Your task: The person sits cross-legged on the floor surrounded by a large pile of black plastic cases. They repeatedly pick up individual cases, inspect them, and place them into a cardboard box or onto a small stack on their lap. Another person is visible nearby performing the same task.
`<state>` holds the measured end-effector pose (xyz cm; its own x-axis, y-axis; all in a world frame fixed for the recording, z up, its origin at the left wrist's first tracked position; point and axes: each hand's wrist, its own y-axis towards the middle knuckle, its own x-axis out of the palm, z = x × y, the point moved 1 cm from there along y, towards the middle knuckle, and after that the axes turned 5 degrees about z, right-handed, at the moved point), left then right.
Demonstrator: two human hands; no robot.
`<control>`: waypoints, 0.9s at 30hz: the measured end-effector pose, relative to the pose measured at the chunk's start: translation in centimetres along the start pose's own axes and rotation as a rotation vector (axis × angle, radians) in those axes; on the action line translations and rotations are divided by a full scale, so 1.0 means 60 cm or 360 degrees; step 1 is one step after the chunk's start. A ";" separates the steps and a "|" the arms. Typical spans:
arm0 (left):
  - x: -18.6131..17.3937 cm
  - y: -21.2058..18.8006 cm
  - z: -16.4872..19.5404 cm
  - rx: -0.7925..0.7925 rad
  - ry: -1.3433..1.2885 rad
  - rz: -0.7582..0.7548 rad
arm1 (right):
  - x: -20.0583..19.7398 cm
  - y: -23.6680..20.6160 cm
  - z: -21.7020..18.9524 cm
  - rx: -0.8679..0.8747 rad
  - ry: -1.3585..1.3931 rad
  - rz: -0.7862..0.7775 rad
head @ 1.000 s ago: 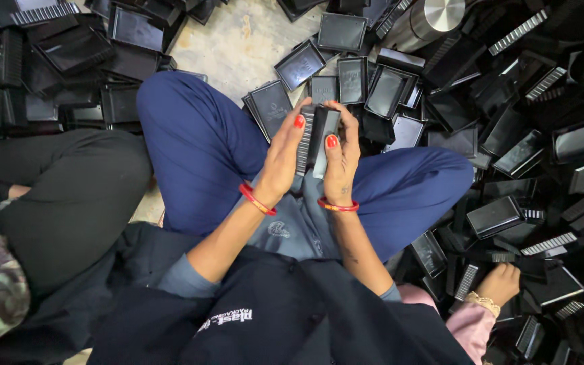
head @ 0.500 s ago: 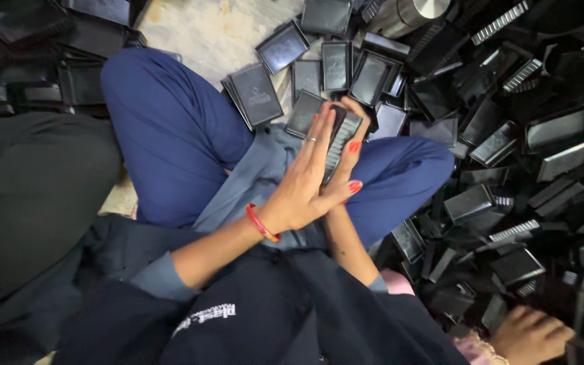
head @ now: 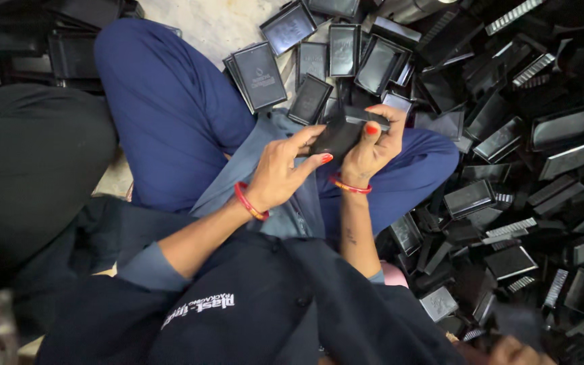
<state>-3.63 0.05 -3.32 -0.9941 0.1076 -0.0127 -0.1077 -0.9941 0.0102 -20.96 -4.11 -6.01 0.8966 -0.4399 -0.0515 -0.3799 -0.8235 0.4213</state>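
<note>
I grasp a black plastic tray part (head: 340,133) in both hands over my lap, just above centre. My left hand (head: 279,172) grips its lower end from seven o'clock, fingers curled onto it; my right hand (head: 371,145) clasps its upper end from four o'clock, thumb on top. Loose black trays (head: 501,142) are heaped from one to five o'clock. My blue trouser leg (head: 163,108) runs toward eleven o'clock.
</note>
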 end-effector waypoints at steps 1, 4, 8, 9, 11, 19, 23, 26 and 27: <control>0.000 -0.005 -0.013 -0.0010 0.0017 -0.0019 | 0.003 -0.003 -0.003 0.0025 0.0013 -0.0010; 0.006 -0.017 -0.055 -0.0154 -0.0193 0.0016 | 0.009 -0.015 -0.009 0.0104 -0.0051 -0.0095; 0.003 -0.011 -0.089 -0.0400 -0.0741 0.0185 | 0.025 -0.026 -0.005 0.0439 0.0108 -0.0413; -0.006 -0.006 -0.091 -0.0371 -0.0713 0.0214 | 0.036 -0.023 -0.002 0.0438 0.0060 -0.0479; -0.034 0.004 -0.086 -0.0339 -0.0418 0.0207 | 0.062 -0.009 0.005 0.0422 -0.0082 -0.0594; -0.190 0.015 -0.025 -0.0040 0.0427 0.0590 | 0.202 0.047 0.020 0.0191 -0.0860 -0.0909; -0.224 0.041 -0.037 -0.0140 0.0097 0.0618 | 0.201 0.065 0.017 -0.0109 -0.0891 -0.0984; -0.242 0.093 -0.064 -0.0027 -0.0067 0.0567 | 0.195 0.111 0.039 -0.0142 -0.1009 -0.0990; -0.245 0.120 -0.073 0.0055 -0.0082 0.0557 | 0.194 0.129 0.051 -0.0146 -0.1082 -0.1044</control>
<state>10.26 -8.71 -7.42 -0.9700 -0.2384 0.0482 0.2403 -0.9699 0.0390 -14.16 -16.69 -6.11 0.5891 -0.0377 -0.8072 0.1979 -0.9618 0.1894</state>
